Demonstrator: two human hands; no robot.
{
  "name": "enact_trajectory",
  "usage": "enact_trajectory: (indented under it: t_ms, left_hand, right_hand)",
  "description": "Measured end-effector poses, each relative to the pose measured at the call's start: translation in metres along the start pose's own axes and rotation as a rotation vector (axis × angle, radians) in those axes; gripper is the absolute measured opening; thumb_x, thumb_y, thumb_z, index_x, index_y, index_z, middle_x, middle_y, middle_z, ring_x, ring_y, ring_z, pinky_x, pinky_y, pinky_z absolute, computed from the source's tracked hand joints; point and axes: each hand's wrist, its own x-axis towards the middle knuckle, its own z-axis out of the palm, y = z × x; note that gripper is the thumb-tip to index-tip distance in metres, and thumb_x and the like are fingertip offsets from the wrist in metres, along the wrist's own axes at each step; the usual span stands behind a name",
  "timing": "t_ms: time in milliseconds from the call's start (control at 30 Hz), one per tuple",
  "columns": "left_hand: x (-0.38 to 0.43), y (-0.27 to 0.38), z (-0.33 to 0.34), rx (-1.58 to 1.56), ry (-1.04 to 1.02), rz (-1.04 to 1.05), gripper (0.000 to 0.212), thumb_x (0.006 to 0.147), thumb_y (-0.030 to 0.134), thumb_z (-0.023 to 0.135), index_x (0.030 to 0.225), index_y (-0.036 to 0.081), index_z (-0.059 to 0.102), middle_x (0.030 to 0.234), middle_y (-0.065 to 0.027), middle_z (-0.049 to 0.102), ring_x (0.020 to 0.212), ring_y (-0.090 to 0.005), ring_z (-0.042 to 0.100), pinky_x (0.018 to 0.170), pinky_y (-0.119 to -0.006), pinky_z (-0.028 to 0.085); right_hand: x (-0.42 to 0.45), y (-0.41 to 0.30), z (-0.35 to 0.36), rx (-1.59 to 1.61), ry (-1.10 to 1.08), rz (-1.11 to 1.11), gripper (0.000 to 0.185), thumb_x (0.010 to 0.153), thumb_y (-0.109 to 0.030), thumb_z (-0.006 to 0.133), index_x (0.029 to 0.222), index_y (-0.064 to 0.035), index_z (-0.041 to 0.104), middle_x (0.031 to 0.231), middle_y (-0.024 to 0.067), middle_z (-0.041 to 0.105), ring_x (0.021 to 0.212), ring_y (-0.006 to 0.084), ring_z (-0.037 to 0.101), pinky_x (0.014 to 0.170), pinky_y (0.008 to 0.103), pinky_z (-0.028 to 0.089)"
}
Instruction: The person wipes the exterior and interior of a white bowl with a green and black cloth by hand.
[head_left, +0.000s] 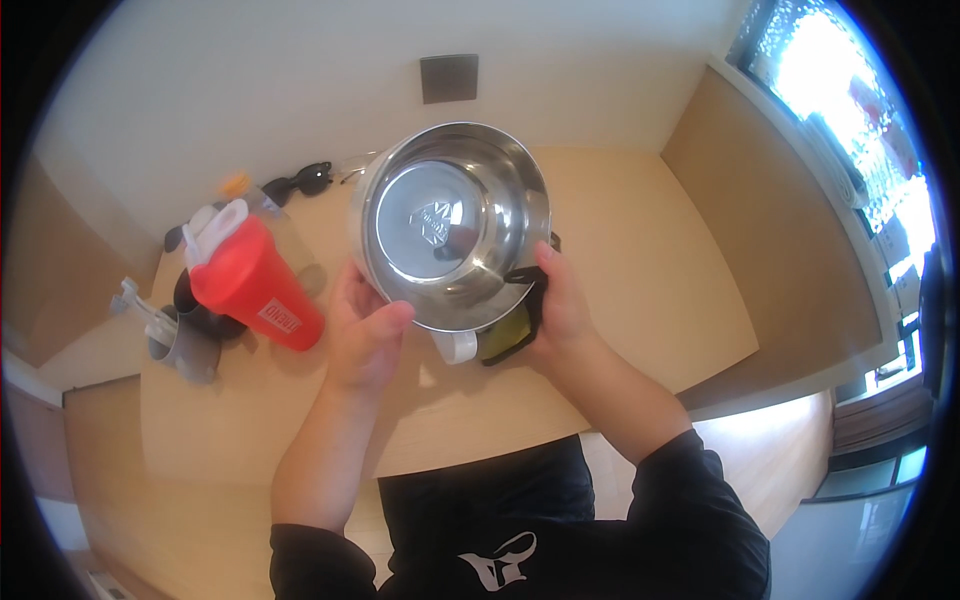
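Between both hands a round stainless steel bowl (427, 217) is held above the wooden desk, tilted so its shiny inside faces the camera. My left hand (367, 330) grips its lower left wall, thumb near the rim. My right hand (559, 300) holds the lower right side, together with a black-edged item with a yellow-green face (510, 334), partly hidden behind the bowl. A white handle-like part (456, 346) shows under the rim. Left of the bowl is a red tumbler (262, 281) with a pale lid handle.
On the desk (645, 247), a grey cup with toothbrush-like items (187, 349) stands at the left, beside a dark round object (206, 311). Black sunglasses (300, 181) lie near the wall, by a clear orange-topped container (244, 191). A wooden side panel (780, 217) bounds the right.
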Motion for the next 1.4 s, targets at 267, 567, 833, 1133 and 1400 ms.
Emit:
enact_trajectory:
  t_ms: [267,567,833,1133,1400]
  left_hand:
    - [0.006,-0.001,0.004,0.128,0.065,0.206,0.081,0.065,0.000,0.077,0.134,0.002,0.034,0.127,-0.0114,0.050,0.117,-0.0228,0.052,0.101,-0.038,0.044]
    - [0.008,-0.019,0.001,0.321,0.109,0.099,0.086,0.063,0.005,0.080,0.134,0.001,0.032,0.124,-0.0133,0.049,0.114,-0.0221,0.052,0.097,-0.037,0.047]
    - [0.015,-0.027,-0.017,0.455,0.063,0.151,0.089,0.060,0.010,0.083,0.133,-0.002,0.033,0.124,-0.0147,0.050,0.113,-0.0224,0.053,0.096,-0.037,0.047]
    - [0.020,-0.026,-0.022,0.582,0.156,0.170,0.085,0.064,0.010,0.083,0.132,-0.003,0.033,0.122,-0.0146,0.051,0.111,-0.0212,0.054,0.095,-0.036,0.047]
    - [0.020,-0.024,-0.025,0.615,0.153,0.192,0.085,0.064,0.011,0.083,0.131,-0.003,0.033,0.121,-0.0145,0.052,0.111,-0.0210,0.054,0.094,-0.034,0.047]
  right_hand:
    - [-0.009,-0.009,0.015,-0.399,0.284,-0.424,0.033,0.101,-0.015,0.043,0.128,0.0026,0.048,0.120,0.0127,0.059,0.113,0.0223,0.056,0.096,0.0360,0.046]
    - [0.017,-0.005,0.011,-1.990,0.056,-0.697,0.046,0.090,-0.029,0.053,0.130,-0.0075,0.055,0.139,0.0075,0.049,0.140,0.0402,0.021,0.108,0.0542,0.016]
    - [0.007,0.017,-0.005,-2.224,-0.023,-0.405,0.044,0.094,-0.035,0.048,0.134,-0.0185,0.056,0.141,0.0003,0.049,0.143,0.0426,0.014,0.112,0.0602,0.011]
    - [-0.007,0.015,0.005,-1.874,-0.311,-0.054,0.047,0.097,-0.042,0.041,0.134,-0.0174,0.056,0.148,0.0019,0.043,0.144,0.0445,0.005,0.113,0.0602,0.004]
    - [-0.011,0.000,0.024,-1.858,-0.364,-0.069,0.039,0.090,-0.027,0.052,0.118,-0.0024,0.062,0.136,0.0129,0.053,0.133,0.0351,0.037,0.111,0.0454,0.026]
